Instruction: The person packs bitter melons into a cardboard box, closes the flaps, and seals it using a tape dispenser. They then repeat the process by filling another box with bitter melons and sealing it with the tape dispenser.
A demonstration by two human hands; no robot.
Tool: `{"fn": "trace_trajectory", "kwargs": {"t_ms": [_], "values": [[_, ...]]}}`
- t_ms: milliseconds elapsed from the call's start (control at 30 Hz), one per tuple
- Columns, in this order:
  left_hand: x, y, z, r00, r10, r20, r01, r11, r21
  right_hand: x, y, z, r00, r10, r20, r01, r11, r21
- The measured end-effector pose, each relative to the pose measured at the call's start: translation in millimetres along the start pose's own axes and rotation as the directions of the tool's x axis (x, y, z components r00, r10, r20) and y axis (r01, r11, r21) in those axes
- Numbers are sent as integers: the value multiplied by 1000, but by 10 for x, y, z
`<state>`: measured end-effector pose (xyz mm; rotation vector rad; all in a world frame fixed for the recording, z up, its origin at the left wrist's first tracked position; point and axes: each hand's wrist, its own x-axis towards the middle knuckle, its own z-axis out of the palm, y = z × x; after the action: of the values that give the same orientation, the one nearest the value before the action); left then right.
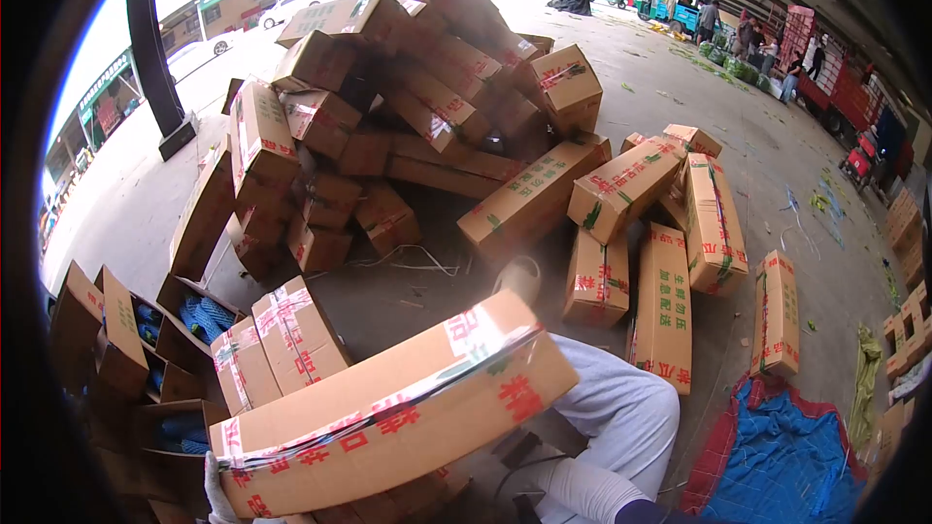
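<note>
A long cardboard box point(388, 408) with red and green print and shiny tape along its top edge lies tilted across the foreground. At its lower left end, my gloved left hand point(216, 493) grips the side, fingers closed against the cardboard. My right forearm, in a white sleeve point(587, 490), comes in from the bottom right. It reaches under the box's right end, beside a dark object point(516, 448) I cannot make out. The fingers of my right hand are hidden there. Two closed boxes point(296, 330) stand just behind the long box.
A large heap of cardboard boxes point(437, 87) rises ahead, with more boxes point(665, 311) to the right. Open boxes point(180, 359) at left hold blue-netted contents point(206, 315). A blue tarp point(782, 456) lies at lower right. People point(748, 39) and a red truck point(849, 87) are farther off.
</note>
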<state>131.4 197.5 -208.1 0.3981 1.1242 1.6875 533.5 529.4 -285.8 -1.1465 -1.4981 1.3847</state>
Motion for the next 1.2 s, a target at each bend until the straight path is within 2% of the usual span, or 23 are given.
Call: {"fn": "trace_trajectory", "kwargs": {"t_ms": [67, 167, 267, 367, 433, 467, 533, 567, 600, 633, 667, 700, 733, 800, 833, 900, 967, 1000, 1033, 1067, 1133, 1167, 1200], "values": [[217, -289, 934, 1000, 8, 5, -8, 990, -138, -237, -60, -335, 999, -20, -42, 18, 999, -45], [784, -757, 2567, 974, 10, 227, 14, 994, -104, 314, -590, -573, 988, -129, -87, 118, 986, -118], [944, -466, 3648, 818, 290, 497, -342, 940, 14, 344, -700, 131, 974, -226, -11, 222, 964, -149], [785, -88, 4151, 592, 565, 575, -691, 723, 0, -459, -479, 798, 952, -116, 284, 168, 972, -166], [746, -10, 3783, 373, 744, 555, -776, 578, -253, -972, -363, 1059, 891, -23, 453, 131, 969, -208], [260, 353, 3199, 560, 607, 564, -773, 628, 91, -1153, -311, 1172, 858, 8, 514, 129, 965, -230], [-342, 736, 2071, 714, 573, 401, -688, 471, 552, -1391, -231, 1215, 815, 46, 577, 144, 950, -278], [-545, 706, 1366, 609, 748, 264, -685, 329, 650, -1502, -225, 1249, 805, 53, 591, 162, 938, -305], [-856, 653, 705, 441, 887, 141, -636, 197, 746, -1542, -206, 1211, 801, 55, 596, 186, 924, -335], [-1341, 592, 248, 480, 822, -306, -420, 521, 743, -1557, -190, 1136, 804, 56, 592, 211, 903, -373], [-1902, 477, -399, 284, 845, -453, -223, 518, 826, -1561, -173, 1057, 811, 56, 582, 238, 877, -417], [-2531, 267, -973, 92, 871, -483, 208, 458, 864, -1543, -162, 975, 819, 53, 572, 263, 850, -456], [-3280, -88, -1419, -2, 833, -553, 468, 489, 736, -1501, -139, 889, 825, 52, 563, 280, 827, -487], [-4490, -749, -1790, -217, 729, -650, 897, 412, 162, -1407, -52, 838, 846, 86, 526, 205, 859, -470], [-4922, -1017, -1889, -371, 546, -751, 866, 495, -67, -1297, 70, 859, 843, 161, 514, 39, 933, -357], [-5607, -1513, -1955, -481, 343, -807, 800, 548, -243, -986, 453, 799, 833, 279, 478, -263, 959, -103], [-5826, -1823, -2054, -406, 329, -853, 804, 572, -163, -452, 1167, 634, 824, 366, 433, -479, 858, 185], [-5859, -1952, -2074, -366, 337, -868, 797, 595, -105, -923, 474, 934, 887, 344, 308, -420, 877, 232], [-5862, -2073, -2066, -320, 347, -881, 783, 621, -40, -1121, 125, 1031, 880, 396, 262, -449, 873, 191], [-5871, -2197, -2029, -290, 357, -888, 761, 649, 13, -1075, 176, 984, 881, 352, 315, -433, 869, 240], [-5889, -2325, -2020, -236, 382, -894, 727, 679, 99, -1167, -45, 1079, 895, 374, 244, -436, 851, 293], [-5753, -2149, -1853, -283, 397, -873, 742, 668, 63, -1108, -17, 1065, 875, 383, 296, -469, 825, 315], [-5899, -2209, -2026, -150, 408, -901, 726, 664, 179, -1140, -155, 1105, 863, 411, 293, -490, 822, 290]]}}
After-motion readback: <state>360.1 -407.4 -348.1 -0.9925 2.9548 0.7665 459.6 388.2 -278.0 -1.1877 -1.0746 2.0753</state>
